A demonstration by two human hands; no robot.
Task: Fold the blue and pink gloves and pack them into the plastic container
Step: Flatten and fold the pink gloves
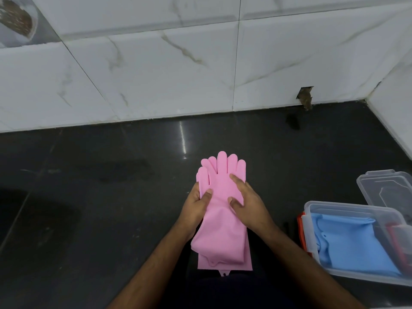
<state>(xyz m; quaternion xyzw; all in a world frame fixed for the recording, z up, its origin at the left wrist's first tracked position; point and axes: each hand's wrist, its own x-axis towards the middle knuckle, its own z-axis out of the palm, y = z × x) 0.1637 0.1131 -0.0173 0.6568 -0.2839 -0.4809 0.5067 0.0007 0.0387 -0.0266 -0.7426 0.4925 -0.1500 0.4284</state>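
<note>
Black countertop [111,197], glossy; marble-look wall tiles [156,74] beyond the hands.

Clear plastic container [312,230] sits to the right of the right hand, well apart from it, near edge closest to the person. Blue gloves [347,241] already inside, lying flat. Its lid [383,188] lies open just behind it. Something red or orange shows at the container's left wall and right side; cannot tell what.

Pink gloves [223,230], two stacked, lie under both hands. Long axis runs straight away from the person: cuffs nearest the body, fingertips pointing to the wall. Still full length, so the fold is not yet made. Judged: the fold will have to bring one end over the other along that axis, then carry the bundle rightward to the container, for which the right hand is the nearer.

Left hand [197,206]: grasping the stack at its left edge near the palm section, thumb on top, fingers seemingly tucked underneath, though they are hidden.

Right hand [245,204]: released, fingers fairly straight, lying flat on the upper glove and pressing it down, clasping nothing.
</note>
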